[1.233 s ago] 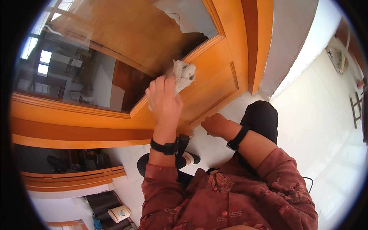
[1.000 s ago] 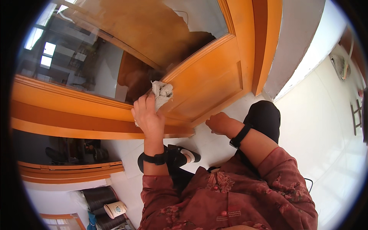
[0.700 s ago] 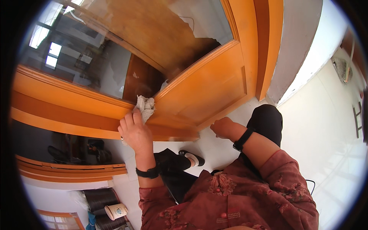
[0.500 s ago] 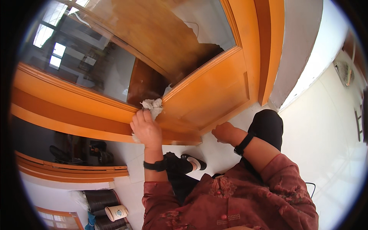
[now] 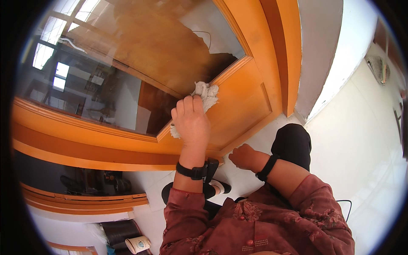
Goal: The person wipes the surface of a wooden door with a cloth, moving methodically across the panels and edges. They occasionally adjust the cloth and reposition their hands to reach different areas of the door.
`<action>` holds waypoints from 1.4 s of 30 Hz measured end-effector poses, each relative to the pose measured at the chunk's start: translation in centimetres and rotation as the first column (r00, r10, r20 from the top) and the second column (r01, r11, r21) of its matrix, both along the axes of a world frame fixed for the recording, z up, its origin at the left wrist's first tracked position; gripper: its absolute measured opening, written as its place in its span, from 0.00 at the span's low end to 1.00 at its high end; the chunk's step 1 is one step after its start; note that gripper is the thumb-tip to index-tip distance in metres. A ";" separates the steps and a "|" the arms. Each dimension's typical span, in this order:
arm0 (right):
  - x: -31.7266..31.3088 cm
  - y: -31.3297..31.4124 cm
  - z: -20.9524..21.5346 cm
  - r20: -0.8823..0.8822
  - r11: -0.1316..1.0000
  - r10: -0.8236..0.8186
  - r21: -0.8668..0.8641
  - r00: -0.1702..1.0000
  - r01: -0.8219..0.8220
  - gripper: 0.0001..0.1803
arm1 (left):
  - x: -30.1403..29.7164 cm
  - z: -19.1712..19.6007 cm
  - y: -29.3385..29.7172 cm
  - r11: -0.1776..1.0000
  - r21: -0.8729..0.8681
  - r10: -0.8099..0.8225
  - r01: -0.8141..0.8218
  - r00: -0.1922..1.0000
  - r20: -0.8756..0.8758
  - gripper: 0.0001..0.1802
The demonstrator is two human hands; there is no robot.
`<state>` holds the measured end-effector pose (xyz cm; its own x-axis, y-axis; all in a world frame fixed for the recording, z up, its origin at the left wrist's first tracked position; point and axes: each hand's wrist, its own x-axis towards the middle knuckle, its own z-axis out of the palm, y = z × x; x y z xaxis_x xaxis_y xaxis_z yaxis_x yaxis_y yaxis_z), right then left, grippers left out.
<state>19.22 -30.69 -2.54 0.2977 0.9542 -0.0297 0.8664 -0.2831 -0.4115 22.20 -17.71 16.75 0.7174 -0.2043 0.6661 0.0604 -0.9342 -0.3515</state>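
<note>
Fingers bent, my left hand (image 5: 191, 121) grips a crumpled grey-white cloth (image 5: 208, 97). The cloth bunches out past the fingertips, and another bit of it shows beside the wrist. It lies against the orange wooden door (image 5: 238, 100), along the slanting moulding where the glass pane (image 5: 121, 80) meets the lower wood panel. My right hand (image 5: 244, 156) is curled into a fist near my bent knee, apart from the door, and nothing shows in it.
An orange door frame (image 5: 284, 55) and a grey wall edge (image 5: 321, 46) stand to the right of the door. Pale floor tiles (image 5: 352, 148) spread to the right. At lower left are a dark-fronted orange cabinet (image 5: 80, 197) and a cream cup-shaped container (image 5: 138, 244).
My left hand has slid the cloth up and to the right along the moulding, away from the pane's lower corner. The right hand stays curled by the knee. The view has shifted slightly.
</note>
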 end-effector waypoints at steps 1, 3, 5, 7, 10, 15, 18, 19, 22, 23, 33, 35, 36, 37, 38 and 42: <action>0.0 -0.1 0.0 0.000 1.000 -0.006 0.002 1.000 0.006 0.09 | 0.9 0.0 -0.7 1.000 0.016 -0.024 0.024 1.000 0.009 0.12; 0.2 -0.1 0.1 -0.016 1.000 -0.005 0.004 1.000 0.005 0.08 | 2.4 0.1 -2.0 0.999 -0.012 -0.050 0.049 0.998 -0.038 0.18; 0.5 -0.2 0.3 -0.010 0.999 -0.012 0.029 1.000 0.013 0.06 | 4.0 0.1 -3.2 0.996 -0.035 -0.087 0.085 0.994 -0.061 0.18; 0.7 -0.5 0.5 0.021 0.997 -0.029 0.073 0.999 0.027 0.07 | 5.6 0.1 -4.4 0.991 -0.036 -0.133 0.131 0.989 -0.066 0.18; 1.1 -0.4 0.4 -0.023 0.995 -0.057 0.078 0.998 0.059 0.07 | 7.9 0.2 -6.1 0.982 -0.016 -0.187 0.187 0.980 -0.061 0.14; 1.7 0.4 -1.7 -0.017 0.990 -0.044 0.131 0.999 0.045 0.07 | 9.1 0.4 -7.2 0.978 -0.027 -0.209 0.208 0.974 -0.085 0.13; 2.1 0.6 -2.7 0.024 0.991 -0.064 0.117 0.998 0.061 0.07 | 7.7 0.3 -6.2 0.978 -0.059 -0.206 0.202 0.974 -0.092 0.12; 2.3 0.7 -2.7 0.042 0.992 -0.074 0.109 0.996 0.070 0.07 | 6.9 0.2 -5.6 0.982 -0.069 -0.182 0.175 0.977 -0.109 0.15; 2.7 0.4 -1.9 -0.060 0.987 -0.038 -0.157 0.997 0.029 0.19 | 3.8 0.0 -3.1 0.986 -0.106 -0.140 0.129 0.985 -0.099 0.20; 2.8 0.4 -1.6 -0.078 0.981 -0.034 -0.194 0.996 0.018 0.19 | 2.7 0.0 -2.2 0.988 -0.112 -0.116 0.104 0.988 -0.101 0.22; 2.3 0.2 0.0 -0.074 0.977 -0.002 -0.213 0.997 -0.013 0.18 | -8.7 -0.8 6.5 0.975 -0.109 0.183 -0.192 0.979 -0.086 0.26; 2.0 0.2 0.2 -0.072 0.977 -0.003 -0.212 0.997 -0.012 0.18 | -10.5 -1.1 7.8 0.959 -0.092 0.262 -0.270 0.961 -0.088 0.26; 1.9 0.2 0.2 -0.065 0.978 -0.002 -0.208 0.998 -0.012 0.18 | -11.2 -1.2 8.4 0.950 -0.084 0.293 -0.300 0.952 -0.086 0.26; 1.8 0.1 0.3 -0.060 0.979 -0.006 -0.203 0.998 -0.006 0.18 | -12.0 -1.2 8.8 0.943 -0.092 0.312 -0.320 0.946 -0.092 0.26; 1.8 0.1 0.3 -0.054 0.980 0.000 -0.199 0.999 -0.011 0.18 | -12.5 -1.3 9.2 0.935 -0.093 0.335 -0.341 0.939 -0.080 0.26; 1.4 0.0 0.2 -0.051 0.982 0.000 -0.186 0.999 -0.009 0.18 | -12.7 -1.9 9.3 0.924 -0.095 0.368 -0.370 0.929 -0.035 0.26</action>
